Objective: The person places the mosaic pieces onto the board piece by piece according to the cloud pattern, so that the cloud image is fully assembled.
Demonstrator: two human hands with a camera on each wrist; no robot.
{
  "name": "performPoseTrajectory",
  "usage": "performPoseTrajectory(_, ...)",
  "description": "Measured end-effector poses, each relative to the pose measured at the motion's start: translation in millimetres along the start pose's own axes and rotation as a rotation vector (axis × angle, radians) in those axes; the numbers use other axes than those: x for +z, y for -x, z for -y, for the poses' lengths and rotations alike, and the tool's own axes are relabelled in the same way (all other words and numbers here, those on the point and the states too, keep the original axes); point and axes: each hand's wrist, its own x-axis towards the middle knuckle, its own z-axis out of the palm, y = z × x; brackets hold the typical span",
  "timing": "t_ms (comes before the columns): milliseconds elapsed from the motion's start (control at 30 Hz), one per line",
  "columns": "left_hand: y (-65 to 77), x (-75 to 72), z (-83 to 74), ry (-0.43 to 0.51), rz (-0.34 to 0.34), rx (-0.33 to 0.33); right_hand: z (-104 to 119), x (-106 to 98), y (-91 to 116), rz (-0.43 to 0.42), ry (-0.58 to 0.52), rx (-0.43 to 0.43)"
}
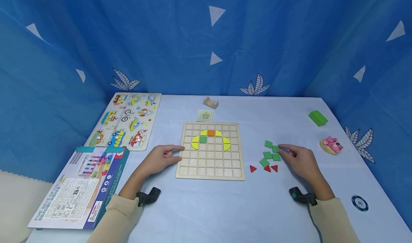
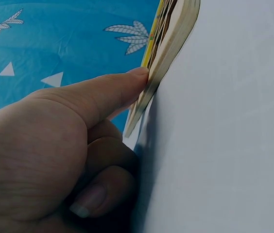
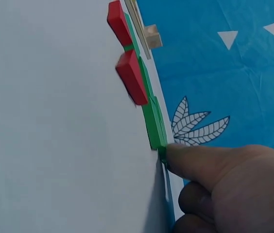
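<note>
My left hand (image 1: 161,159) rests at the left edge of a wooden grid board (image 1: 209,163), thumb and index fingertips touching its rim. In the left wrist view the straight thumb meets the board's side, with other fingers curled below. The board carries yellow quarter-round tiles (image 1: 226,143), an orange square tile (image 1: 210,133) and a green square tile (image 1: 202,139). To the right, my right hand (image 1: 299,160) pinches a green square tile (image 1: 275,149) between thumb and index finger. Several more green tiles (image 1: 267,155) and three red triangle tiles (image 1: 253,168) lie beside it.
A pattern card (image 1: 205,115) and a small wooden stand (image 1: 211,102) sit behind the board. At left lie a vehicle puzzle (image 1: 125,121) and a boxed toy (image 1: 77,189). A green block (image 1: 318,118), pink figurine (image 1: 331,145) and round chip (image 1: 359,203) are at right.
</note>
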Motion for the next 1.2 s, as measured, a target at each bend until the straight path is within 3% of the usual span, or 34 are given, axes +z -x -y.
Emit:
performPoseTrajectory(200,-0.2,0.2,2.0,0.001,0.001,0.002,0.7,-2.6,-0.7,0.043,0.01,0.003)
performPoseTrajectory(767,0.6,1.1,-0.4,0.0,0.0,-0.024,-3.0,3.3,1.9,0.005,0.107,-0.093)
performPoseTrajectory(1200,-0.7,0.9,0.0,-0.001,0.002,-0.029,-3.7,3.2,2.4,-0.031,0.05,-0.086)
